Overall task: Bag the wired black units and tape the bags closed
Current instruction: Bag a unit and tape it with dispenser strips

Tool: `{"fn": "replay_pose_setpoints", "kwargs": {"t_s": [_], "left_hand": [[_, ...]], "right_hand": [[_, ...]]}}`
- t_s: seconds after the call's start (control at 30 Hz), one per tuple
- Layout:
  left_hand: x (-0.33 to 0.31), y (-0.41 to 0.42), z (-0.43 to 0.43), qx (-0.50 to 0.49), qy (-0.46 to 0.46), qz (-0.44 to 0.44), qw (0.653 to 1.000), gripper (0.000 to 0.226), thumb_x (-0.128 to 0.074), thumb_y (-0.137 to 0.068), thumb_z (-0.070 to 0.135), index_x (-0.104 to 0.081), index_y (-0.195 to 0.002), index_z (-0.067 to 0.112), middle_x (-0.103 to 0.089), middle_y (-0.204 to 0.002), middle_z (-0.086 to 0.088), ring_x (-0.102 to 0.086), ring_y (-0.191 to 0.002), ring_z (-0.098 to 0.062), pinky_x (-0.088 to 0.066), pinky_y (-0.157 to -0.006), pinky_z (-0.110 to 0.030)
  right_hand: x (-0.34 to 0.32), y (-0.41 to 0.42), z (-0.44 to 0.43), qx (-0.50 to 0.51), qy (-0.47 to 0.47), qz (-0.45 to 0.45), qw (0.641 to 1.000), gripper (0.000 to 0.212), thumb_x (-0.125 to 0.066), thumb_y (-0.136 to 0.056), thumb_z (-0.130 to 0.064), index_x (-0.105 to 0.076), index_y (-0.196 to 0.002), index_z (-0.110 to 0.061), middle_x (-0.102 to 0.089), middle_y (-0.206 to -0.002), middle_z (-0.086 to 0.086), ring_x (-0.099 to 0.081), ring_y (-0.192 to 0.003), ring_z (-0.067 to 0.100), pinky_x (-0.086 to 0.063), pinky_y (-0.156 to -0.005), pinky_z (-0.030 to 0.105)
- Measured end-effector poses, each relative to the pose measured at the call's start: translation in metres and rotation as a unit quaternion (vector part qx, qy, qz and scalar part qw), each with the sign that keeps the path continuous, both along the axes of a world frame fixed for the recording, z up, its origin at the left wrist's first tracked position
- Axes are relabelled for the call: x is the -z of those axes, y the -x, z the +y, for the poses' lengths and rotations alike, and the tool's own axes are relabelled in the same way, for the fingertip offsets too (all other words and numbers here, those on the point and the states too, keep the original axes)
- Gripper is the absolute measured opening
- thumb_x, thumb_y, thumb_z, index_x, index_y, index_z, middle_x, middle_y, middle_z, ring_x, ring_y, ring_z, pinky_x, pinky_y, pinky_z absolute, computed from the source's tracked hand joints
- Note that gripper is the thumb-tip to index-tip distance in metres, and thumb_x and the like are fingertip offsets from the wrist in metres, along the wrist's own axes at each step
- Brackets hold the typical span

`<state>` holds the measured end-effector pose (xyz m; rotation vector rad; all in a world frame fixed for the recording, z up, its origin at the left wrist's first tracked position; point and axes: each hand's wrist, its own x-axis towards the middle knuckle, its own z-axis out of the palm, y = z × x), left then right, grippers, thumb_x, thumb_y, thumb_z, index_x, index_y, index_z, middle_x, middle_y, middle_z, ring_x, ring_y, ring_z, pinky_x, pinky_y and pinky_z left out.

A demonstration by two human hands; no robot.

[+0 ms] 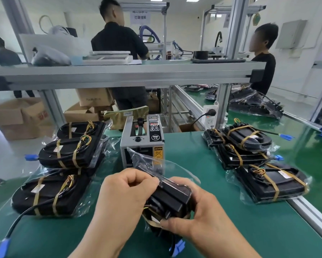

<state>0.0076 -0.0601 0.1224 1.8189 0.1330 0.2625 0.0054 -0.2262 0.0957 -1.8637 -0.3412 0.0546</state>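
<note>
Grey tape dispenser (142, 144) behind held black unit (175, 194), bagged units (67, 155) either side

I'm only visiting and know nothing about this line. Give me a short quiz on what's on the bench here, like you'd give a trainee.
1. True or false: the left hand and the right hand both hold one black unit.
2. What stands on the green mat just beyond the hands? A) tape dispenser B) kettle C) microscope
3. Fill the gap: the connector on the cable at the near left is ____.
Key: 1 true; 2 A; 3 blue.
</note>
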Motion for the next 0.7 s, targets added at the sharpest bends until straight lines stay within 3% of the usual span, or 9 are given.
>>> {"fn": "replay_pose_setpoints", "kwargs": {"t_s": [0.23, 0.37, 0.7], "left_hand": [[-0.0007, 0.0017, 0.0005, -0.018, -0.009, -0.001, 1.0, 0.008, -0.075, -0.073, 0.033, -0.074, -0.07, 0.025, -0.068, -0.061, 0.005, -0.064, -0.061, -0.014, -0.058, -0.071, -0.045], [-0.0019, 0.0032, 0.0012, -0.02, -0.009, 0.007, 1.0, 0.023, -0.067, -0.059, 0.044, -0.074, -0.071, 0.026, -0.063, -0.056, 0.007, -0.057, -0.055, -0.009, -0.058, -0.07, -0.045], [0.002, 0.0045, 0.0023, -0.038, -0.027, 0.014, 0.999, 0.021, -0.065, -0.056, 0.045, -0.072, -0.069, 0.03, -0.06, -0.053, 0.01, -0.052, -0.051, -0.008, -0.05, -0.061, -0.034]], "right_hand": [[-0.0034, 0.0023, 0.0029, -0.001, 0.015, 0.004, 1.0, 0.059, -0.087, -0.065, -0.004, -0.065, -0.111, -0.034, -0.074, -0.092, -0.007, -0.069, -0.081, 0.006, -0.052, -0.073, 0.012], [-0.0032, 0.0019, 0.0034, -0.005, 0.009, 0.002, 1.0, 0.057, -0.087, -0.066, -0.002, -0.066, -0.108, -0.034, -0.074, -0.091, -0.005, -0.069, -0.083, 0.01, -0.053, -0.075, 0.014], [-0.0022, 0.0018, 0.0058, -0.003, 0.022, 0.0, 1.0, 0.058, -0.088, -0.065, -0.006, -0.065, -0.11, -0.036, -0.074, -0.091, -0.009, -0.07, -0.08, 0.007, -0.052, -0.072, 0.012]]}}
